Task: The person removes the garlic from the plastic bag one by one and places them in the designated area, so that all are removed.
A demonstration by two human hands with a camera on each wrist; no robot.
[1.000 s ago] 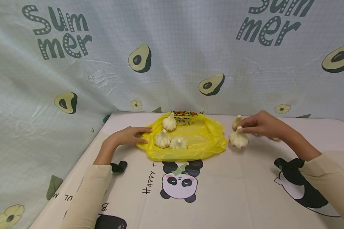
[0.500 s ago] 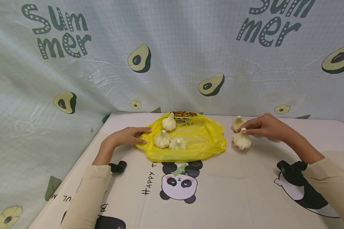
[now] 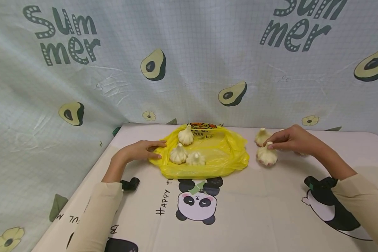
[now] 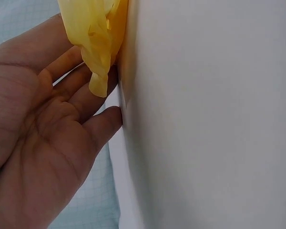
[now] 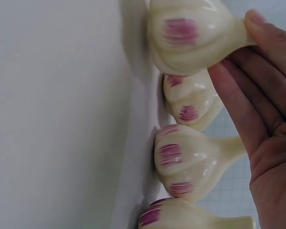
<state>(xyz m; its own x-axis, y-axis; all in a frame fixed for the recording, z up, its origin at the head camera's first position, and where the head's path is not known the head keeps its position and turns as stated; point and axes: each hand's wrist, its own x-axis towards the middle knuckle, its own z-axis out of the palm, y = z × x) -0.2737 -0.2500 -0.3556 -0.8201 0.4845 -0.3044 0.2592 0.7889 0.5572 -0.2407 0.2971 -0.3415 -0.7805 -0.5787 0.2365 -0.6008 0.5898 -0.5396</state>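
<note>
My right hand [image 3: 289, 140] pinches a garlic bulb [image 3: 266, 155] by its stem, thumb and fingers at the tip. In the right wrist view this garlic bulb [image 5: 193, 36] shows a purple patch and sits at or very near the table surface. A yellow plastic bag [image 3: 218, 148] lies spread with its mouth wide, and three garlic bulbs [image 3: 177, 153] are in its left part. At the bag's left edge rests my left hand [image 3: 140, 150], thumb and fingers apart. A crumpled bag corner [image 4: 97, 52] hangs by its loosely bent fingers in the left wrist view.
Just behind the held bulb stands another garlic bulb [image 3: 262, 136]. Several more garlic bulbs [image 5: 195, 160] line up beside and partly behind my right hand. The table [image 3: 239, 217] has a pale cloth with panda prints, and a patterned curtain [image 3: 189, 63] hangs at its back.
My right hand has moved slightly to the right, away from the bag, and the held garlic bulb is a little lower. The left hand and the bag stay nearly in place.
</note>
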